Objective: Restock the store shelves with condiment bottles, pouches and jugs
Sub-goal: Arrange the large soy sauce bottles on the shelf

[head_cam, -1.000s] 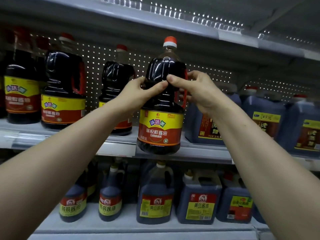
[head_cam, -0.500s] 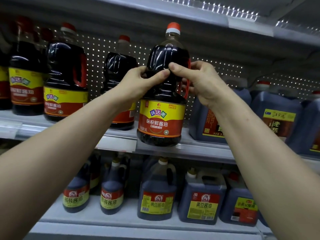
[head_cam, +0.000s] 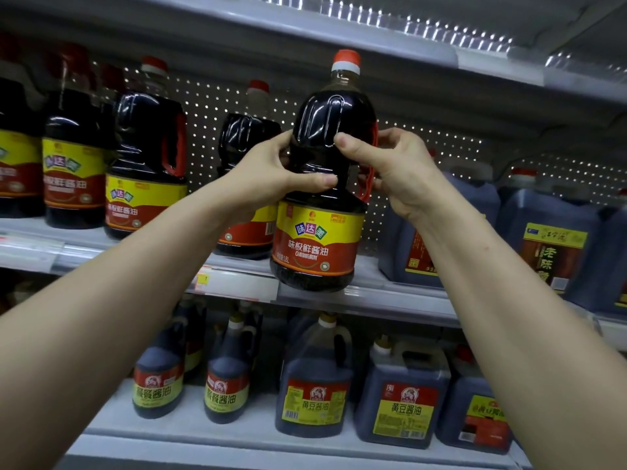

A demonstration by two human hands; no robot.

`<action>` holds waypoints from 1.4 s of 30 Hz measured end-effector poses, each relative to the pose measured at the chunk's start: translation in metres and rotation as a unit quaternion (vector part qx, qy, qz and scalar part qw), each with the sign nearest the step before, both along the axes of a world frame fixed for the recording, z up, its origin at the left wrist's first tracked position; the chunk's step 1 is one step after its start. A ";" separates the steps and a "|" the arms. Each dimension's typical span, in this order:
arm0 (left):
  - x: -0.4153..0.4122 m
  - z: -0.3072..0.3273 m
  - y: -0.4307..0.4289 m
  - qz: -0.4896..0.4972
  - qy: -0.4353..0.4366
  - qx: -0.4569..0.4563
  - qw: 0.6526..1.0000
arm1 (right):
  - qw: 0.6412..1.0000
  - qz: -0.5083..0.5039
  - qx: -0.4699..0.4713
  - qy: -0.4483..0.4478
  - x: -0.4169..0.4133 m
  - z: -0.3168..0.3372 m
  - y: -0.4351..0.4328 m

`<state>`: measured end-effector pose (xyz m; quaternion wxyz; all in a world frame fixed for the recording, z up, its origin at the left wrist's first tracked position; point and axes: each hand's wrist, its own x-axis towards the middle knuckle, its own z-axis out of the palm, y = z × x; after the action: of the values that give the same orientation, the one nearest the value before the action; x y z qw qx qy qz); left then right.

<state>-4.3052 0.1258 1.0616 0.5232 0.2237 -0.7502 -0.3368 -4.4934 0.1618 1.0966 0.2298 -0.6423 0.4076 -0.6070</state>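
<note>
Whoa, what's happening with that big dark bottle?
A person is stocking a store shelf. Their left hand and right hand both grip the narrow waist of a big soy sauce jug with a red cap, its bottom at the front edge of the middle shelf. Matching jugs stand to its left, bluish jugs to its right.
</note>
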 end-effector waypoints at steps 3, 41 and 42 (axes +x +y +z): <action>0.001 0.001 -0.002 -0.002 -0.001 -0.004 1.000 | 1.000 -0.003 -0.008 0.001 -0.001 0.000 -0.004; -0.051 -0.031 -0.083 0.092 0.009 -0.011 0.996 | 0.999 0.014 0.026 -0.026 -0.036 -0.022 -0.100; -0.051 -0.030 -0.082 0.100 0.003 -0.018 0.995 | 0.999 0.015 0.025 -0.032 -0.037 -0.024 -0.099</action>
<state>-4.3564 0.0441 1.0316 0.5607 0.2876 -0.7280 -0.2701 -4.5301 0.0625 1.0730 0.2674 -0.6227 0.4056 -0.6133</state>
